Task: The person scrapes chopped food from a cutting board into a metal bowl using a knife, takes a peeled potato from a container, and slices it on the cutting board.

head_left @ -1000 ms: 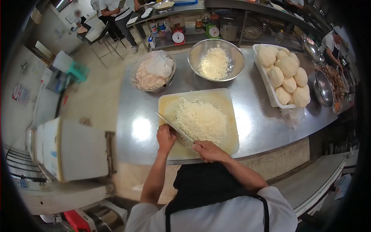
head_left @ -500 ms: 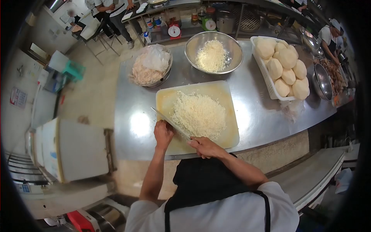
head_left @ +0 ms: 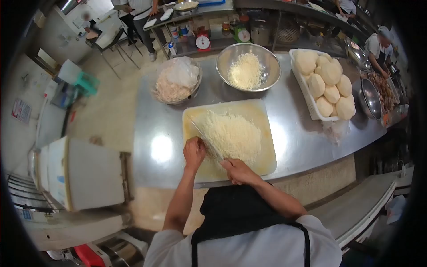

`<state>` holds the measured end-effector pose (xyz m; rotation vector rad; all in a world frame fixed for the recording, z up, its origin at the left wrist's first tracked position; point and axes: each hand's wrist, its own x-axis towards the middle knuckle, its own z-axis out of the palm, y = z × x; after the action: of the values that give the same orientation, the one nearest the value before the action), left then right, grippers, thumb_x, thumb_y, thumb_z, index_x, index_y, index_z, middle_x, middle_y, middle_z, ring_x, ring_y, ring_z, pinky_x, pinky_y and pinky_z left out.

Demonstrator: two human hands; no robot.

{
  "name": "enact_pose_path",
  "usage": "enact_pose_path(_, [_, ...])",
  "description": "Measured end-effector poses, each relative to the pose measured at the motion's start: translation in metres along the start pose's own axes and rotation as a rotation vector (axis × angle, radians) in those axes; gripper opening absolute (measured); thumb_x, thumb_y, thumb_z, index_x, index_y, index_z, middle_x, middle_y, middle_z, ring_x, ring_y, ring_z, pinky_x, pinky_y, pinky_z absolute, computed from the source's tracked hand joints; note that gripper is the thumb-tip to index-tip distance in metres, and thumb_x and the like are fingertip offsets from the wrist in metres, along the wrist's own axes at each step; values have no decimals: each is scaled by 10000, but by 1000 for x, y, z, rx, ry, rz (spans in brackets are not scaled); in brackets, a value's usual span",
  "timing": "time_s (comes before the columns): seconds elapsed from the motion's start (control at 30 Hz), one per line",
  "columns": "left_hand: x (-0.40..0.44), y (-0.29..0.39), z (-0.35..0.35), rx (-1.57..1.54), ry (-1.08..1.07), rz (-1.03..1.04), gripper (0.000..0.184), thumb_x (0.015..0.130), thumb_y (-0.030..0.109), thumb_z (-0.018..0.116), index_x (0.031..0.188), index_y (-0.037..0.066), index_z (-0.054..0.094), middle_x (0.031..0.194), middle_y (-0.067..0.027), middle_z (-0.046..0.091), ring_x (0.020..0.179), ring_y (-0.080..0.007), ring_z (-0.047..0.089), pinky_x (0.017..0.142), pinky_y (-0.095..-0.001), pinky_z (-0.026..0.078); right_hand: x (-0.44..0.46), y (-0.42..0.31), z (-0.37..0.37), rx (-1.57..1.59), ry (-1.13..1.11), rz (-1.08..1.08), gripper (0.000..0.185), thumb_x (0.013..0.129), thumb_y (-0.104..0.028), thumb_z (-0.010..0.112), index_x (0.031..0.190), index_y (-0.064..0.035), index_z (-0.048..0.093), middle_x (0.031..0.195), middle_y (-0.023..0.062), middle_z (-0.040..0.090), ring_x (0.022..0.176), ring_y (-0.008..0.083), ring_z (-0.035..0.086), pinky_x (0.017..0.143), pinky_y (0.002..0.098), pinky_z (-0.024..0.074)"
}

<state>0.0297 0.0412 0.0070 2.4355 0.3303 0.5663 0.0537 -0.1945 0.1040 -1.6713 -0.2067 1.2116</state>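
knife [head_left: 205, 138] swung more forward | tip [head_left: 190, 118] now inside left edge of cutting board [head_left: 265, 156]

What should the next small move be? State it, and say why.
Probably a short downward chop with the knife at the left edge of the pale chopped pile: the right hand grips the handle, the blade slants along that edge, and the left hand is curled close beside it, so chop with care.

In the foreground are two hands [head_left: 194, 153] [head_left: 240, 171], one knife [head_left: 207, 141], one cutting board [head_left: 265, 153] and one white basket [head_left: 306, 95].
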Motion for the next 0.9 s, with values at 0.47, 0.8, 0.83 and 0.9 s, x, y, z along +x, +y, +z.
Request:
enact_pose_path(0.47, [1,-27,-28,-129,257,-220,217,964,13,612,1179,-12,606,999,-163,676,915,-297,660,842,-415,536,5,19,0,31,-55,-3,554,1100,-438,497,1480,-38,545,692,41,575,511,126,559,413,285,422])
enact_pose_path(0.8, [77,5,76,-126,-121,17,580,1131,439,369,1525,38,513,1581,-184,509,1532,-352,382,1265,-557,212,-91,82,-102,19,373,-158,639,1048,-347,636,1554,12,481,681,38,589,567,104,564,531,287,498])
enact_pose_path(0.83, [78,10,75,-193,-175,44,567,1133,438,363,1495,43,549,1549,-181,542,1514,-342,413,1255,-539,247,-89,77,-109,-19,398,-115,652,1037,-356,646,1538,33,491,680,53,600,571,115,577,545,299,506])
enact_pose_path(0.9, [74,20,67,-325,-283,90,556,1137,437,350,1436,53,620,1485,-176,607,1477,-323,474,1234,-503,316,-83,60,-124,-97,438,-25,681,1016,-374,668,1505,73,511,678,84,621,580,135,604,572,324,520])
